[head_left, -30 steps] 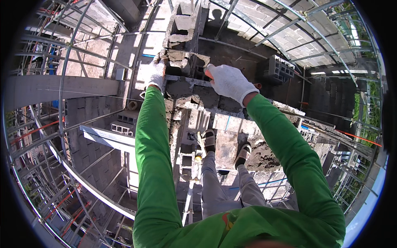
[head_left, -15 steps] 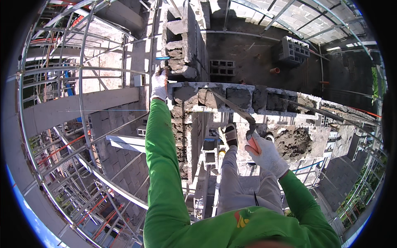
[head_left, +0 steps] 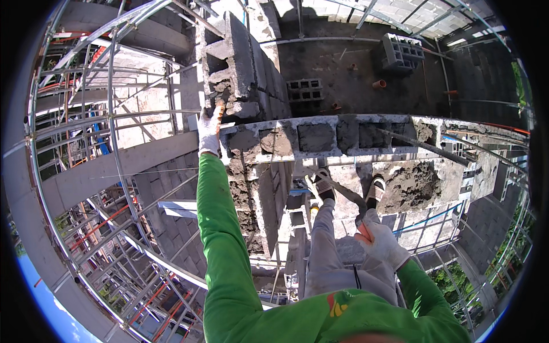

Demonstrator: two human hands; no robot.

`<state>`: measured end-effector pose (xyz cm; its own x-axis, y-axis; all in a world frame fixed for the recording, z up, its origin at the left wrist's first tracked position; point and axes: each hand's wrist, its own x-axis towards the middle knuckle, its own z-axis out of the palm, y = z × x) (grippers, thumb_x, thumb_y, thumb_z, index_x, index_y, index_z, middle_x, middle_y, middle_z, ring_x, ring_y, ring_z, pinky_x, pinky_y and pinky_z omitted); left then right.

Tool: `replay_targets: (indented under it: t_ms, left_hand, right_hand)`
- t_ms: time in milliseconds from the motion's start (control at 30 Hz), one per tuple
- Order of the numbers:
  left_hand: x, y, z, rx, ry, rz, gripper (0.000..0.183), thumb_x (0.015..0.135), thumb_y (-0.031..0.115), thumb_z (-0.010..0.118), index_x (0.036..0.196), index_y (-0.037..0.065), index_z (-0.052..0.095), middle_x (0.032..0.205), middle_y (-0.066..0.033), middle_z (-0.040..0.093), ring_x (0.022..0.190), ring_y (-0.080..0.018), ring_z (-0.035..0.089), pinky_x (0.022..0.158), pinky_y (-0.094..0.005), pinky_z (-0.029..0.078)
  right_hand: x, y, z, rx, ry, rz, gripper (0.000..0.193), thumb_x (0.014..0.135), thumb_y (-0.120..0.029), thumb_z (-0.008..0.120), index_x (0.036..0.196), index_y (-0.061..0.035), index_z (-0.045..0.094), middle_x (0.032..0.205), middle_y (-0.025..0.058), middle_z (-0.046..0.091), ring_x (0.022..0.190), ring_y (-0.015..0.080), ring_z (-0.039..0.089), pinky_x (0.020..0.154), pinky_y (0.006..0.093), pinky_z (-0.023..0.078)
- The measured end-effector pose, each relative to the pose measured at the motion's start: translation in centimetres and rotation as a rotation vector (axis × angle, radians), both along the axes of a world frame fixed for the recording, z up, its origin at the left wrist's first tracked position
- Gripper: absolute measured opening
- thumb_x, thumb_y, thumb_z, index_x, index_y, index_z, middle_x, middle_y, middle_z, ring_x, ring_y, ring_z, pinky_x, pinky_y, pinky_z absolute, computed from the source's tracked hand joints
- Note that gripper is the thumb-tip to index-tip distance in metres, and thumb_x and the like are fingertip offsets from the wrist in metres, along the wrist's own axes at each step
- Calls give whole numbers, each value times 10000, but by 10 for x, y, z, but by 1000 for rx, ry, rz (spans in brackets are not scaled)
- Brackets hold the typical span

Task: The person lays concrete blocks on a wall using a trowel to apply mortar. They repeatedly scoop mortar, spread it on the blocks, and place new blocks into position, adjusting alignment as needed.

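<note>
My left hand [head_left: 209, 128], in a white glove, grips the left end of a grey concrete block [head_left: 269, 140] at the corner of a block wall [head_left: 366, 136]. The hollow cores along the wall top hold grey mortar. My right hand [head_left: 382, 242], also gloved, is low by my right knee and is shut on a trowel [head_left: 346, 194] with an orange handle. The trowel's blade points up and left, toward my feet. A second wall of blocks [head_left: 240, 63] runs away from the corner above my left hand.
A pile of wet mortar [head_left: 413, 183] lies on a board right of my sandalled feet [head_left: 323, 186]. Scaffold tubes [head_left: 114, 131] curve along the left. Far below lie stacked hollow blocks [head_left: 304, 90] and another block stack [head_left: 403, 50].
My right hand has come off the block and dropped to my knee with the trowel. My left hand stays on the block at the corner. The view has tilted down.
</note>
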<state>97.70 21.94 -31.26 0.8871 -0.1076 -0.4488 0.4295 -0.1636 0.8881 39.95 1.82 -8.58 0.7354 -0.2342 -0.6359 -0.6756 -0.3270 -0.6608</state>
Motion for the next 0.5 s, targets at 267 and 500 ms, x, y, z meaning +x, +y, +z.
replay_targets:
  t_ms: [267,500]
  left_hand:
    - [-13,-18,28,268,-111,-244,922,778,296,936,1450,-103,448,1306,-196,648,1143,-263,629,1030,-357,482]
    - [-8,-12,35,260,49,-166,953,854,325,880,1539,-93,366,1468,-216,557,1338,-266,520,1137,-369,397]
  right_hand:
    - [-3,8,-3,72,8,-99,330,924,-251,763,1024,12,592,822,193,697,779,415,699,663,467,537]
    - [-16,3,20,171,87,-140,264,929,-173,753,986,14,573,812,183,668,752,381,681,674,423,523]
